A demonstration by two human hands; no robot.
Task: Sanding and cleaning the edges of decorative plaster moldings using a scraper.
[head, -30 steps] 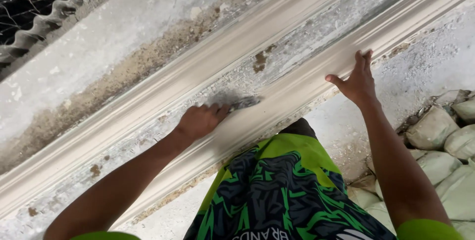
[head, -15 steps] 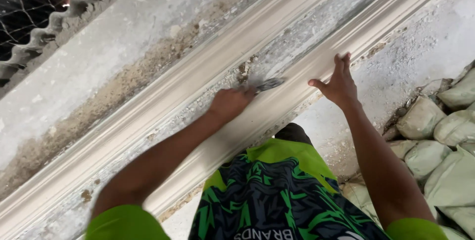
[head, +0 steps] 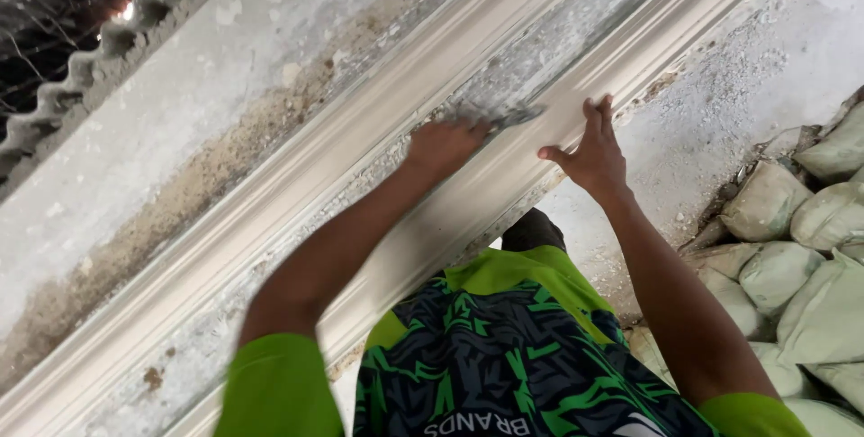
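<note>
Head cam: our left hand (head: 445, 144) is clenched on a scraper (head: 508, 117), its thin grey blade flat in the rough channel betw. two long cream moulding strips (head: 297, 176). Our right hand (head: 589, 153) has fingers spread, pressed on the near strip. Pale sacks (head: 792, 248) lie at right.

Matt, smooth plaster moulding (head: 576, 122), rough crumbly plaster bed (head: 225, 167), dull grey metal scraper blade (head: 515, 116)

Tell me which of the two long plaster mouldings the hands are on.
The nearer moulding, closest to the person's body. The left hand and right hand touch it; the farther moulding goes untouched.
</note>
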